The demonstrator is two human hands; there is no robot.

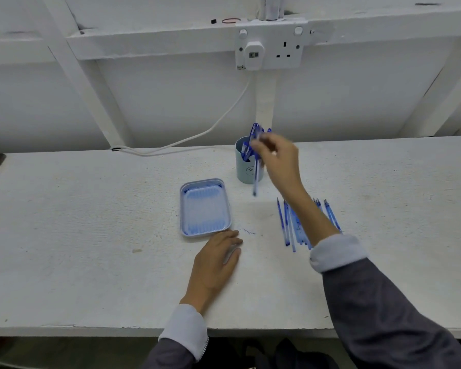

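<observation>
Our right hand [274, 155] pinches a pen [255, 182] in front of the cup [244, 174], centre frame. Our left hand [216, 258] rests flat, fingers relaxed. A loose, hurried swing could topple the cup.

No word, brand or number can be read. The pale blue-grey round plastic cup [246, 173] bears a round emblem [250, 170] just below the fingers [260, 146] of the right hand [278, 158], but it is too blurred to make out. The sticker [241, 67] on the white double wall socket [276, 46] is too small.

Blurred right hand [277, 158] and pen [255, 182], loose pens [288, 225] partly hidden under forearm [313, 217]
</observation>
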